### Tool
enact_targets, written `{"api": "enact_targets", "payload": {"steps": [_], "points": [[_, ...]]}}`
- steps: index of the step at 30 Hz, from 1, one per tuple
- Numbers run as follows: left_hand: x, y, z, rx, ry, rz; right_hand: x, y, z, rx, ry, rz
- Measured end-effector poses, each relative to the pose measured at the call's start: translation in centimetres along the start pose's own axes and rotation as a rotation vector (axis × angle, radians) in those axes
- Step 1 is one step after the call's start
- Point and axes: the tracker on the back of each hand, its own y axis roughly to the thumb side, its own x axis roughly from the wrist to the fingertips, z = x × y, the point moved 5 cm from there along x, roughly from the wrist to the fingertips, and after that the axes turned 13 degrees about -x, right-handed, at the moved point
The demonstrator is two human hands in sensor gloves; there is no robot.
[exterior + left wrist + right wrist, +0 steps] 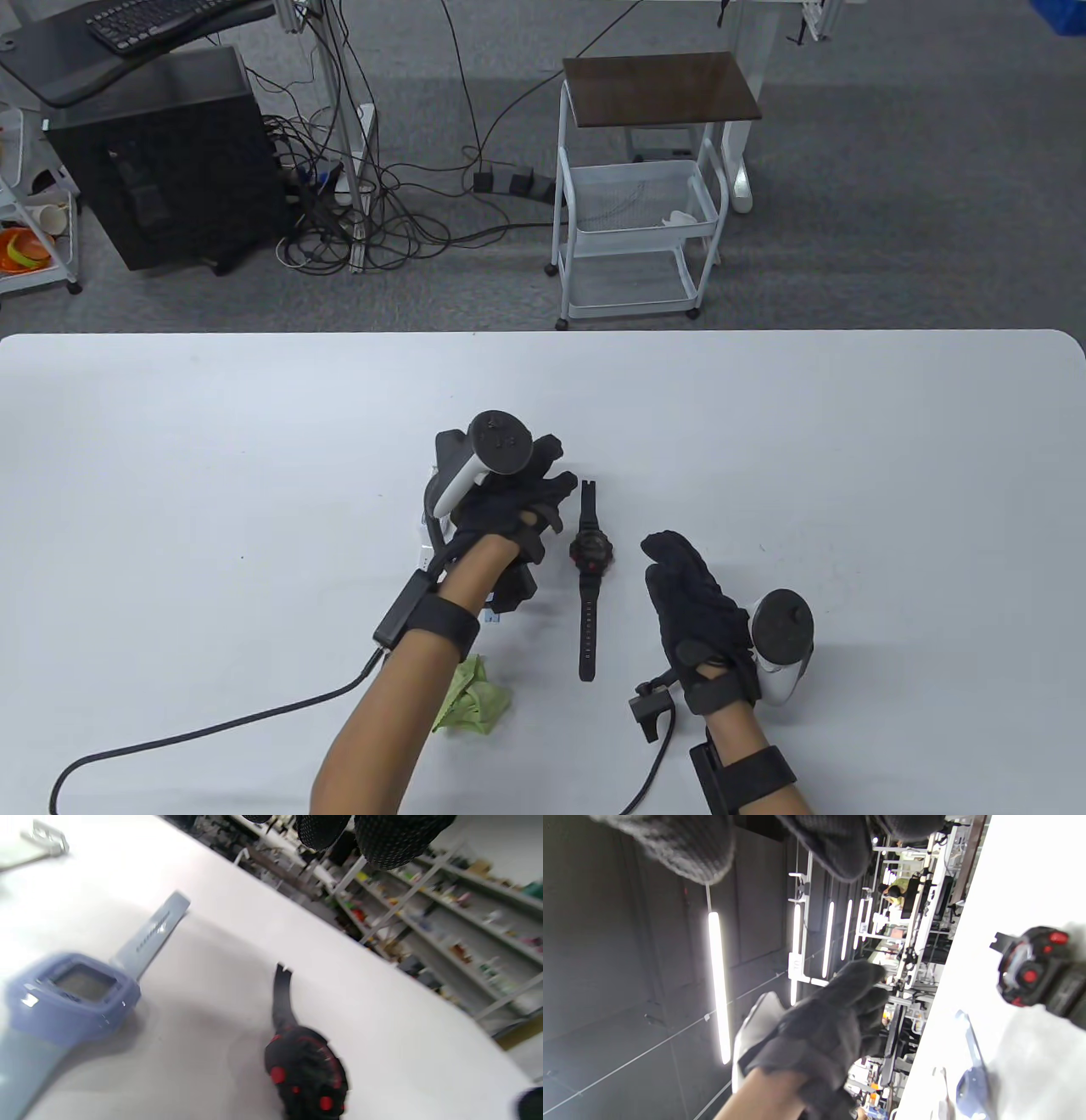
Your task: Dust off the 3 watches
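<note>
White and bare over most of its top, the counter (pixel 254 441) fills the near half of the table view, with grey carpet, cables and a small white cart (pixel 645 212) beyond it. At the left, a crumpled green cloth (pixel 472 700) lies beside the left forearm. The left hand (pixel 509 509) hangs over the counter with its fingers loosely bent, gripping nothing that shows. Beneath it lies a blue watch (pixel 72 997), face up, its strap running away from the person; in the table view the hand covers it. A third watch (pixel 46 838) shows only as a blurred clasp further left. Just right of the left hand lies the black watch (pixel 589 556) with red buttons, flat and face up, its long axis running straight away from the person. The right hand (pixel 696 607) is beside it, apart from it, with fingers straight and together, holding nothing.
</note>
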Motion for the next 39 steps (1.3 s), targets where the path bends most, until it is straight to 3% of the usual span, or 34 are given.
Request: {"api": "enact_targets", "payload": {"steps": [4, 10, 17, 29, 39], "points": [[-3.8, -0.1, -2.8, -0.058, 0.032, 0.111, -0.1, 0.1, -0.3, -0.002, 0.015, 0.007], [-10.0, -3.7, -7.4, -0.199, 0.134, 0.227, -0.1, 0.6, -1.0, -0.017, 0.047, 0.05], [-14.5, -9.4, -9.1, -0.224, 0.171, 0.288, -0.2, 1.0, -1.4, -0.013, 0.068, 0.085], [-16.6, -13.5, -7.5, -0.193, 0.132, 0.242, -0.2, 1.6, -1.8, -0.002, 0.091, 0.147], [-16.7, -13.7, -7.7, -0.287, 0.13, 0.261, -0.4, 2.1, -2.8, -0.029, 0.13, 0.174]]}}
